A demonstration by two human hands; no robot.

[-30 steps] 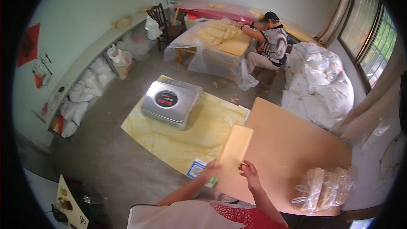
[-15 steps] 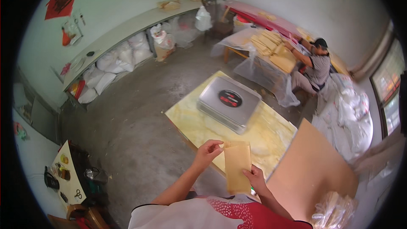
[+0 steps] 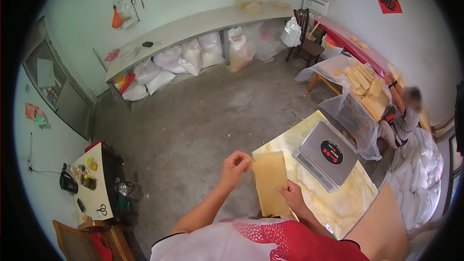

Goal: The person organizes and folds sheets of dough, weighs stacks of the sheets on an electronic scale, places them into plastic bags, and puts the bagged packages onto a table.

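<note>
While the left hand [image 3: 235, 164] pinched the top left corner of the tan sheet [image 3: 270, 182], the right hand [image 3: 292, 196] clamped its right edge. The sheet hung upright between both hands, just beside the yellow table [image 3: 338, 208] bearing a scale [image 3: 325, 153].

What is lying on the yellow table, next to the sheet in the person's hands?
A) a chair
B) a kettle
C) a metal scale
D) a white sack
C: a flat metal scale sits on the yellow table, just right of the tan sheet held by the left hand and right hand.
</note>
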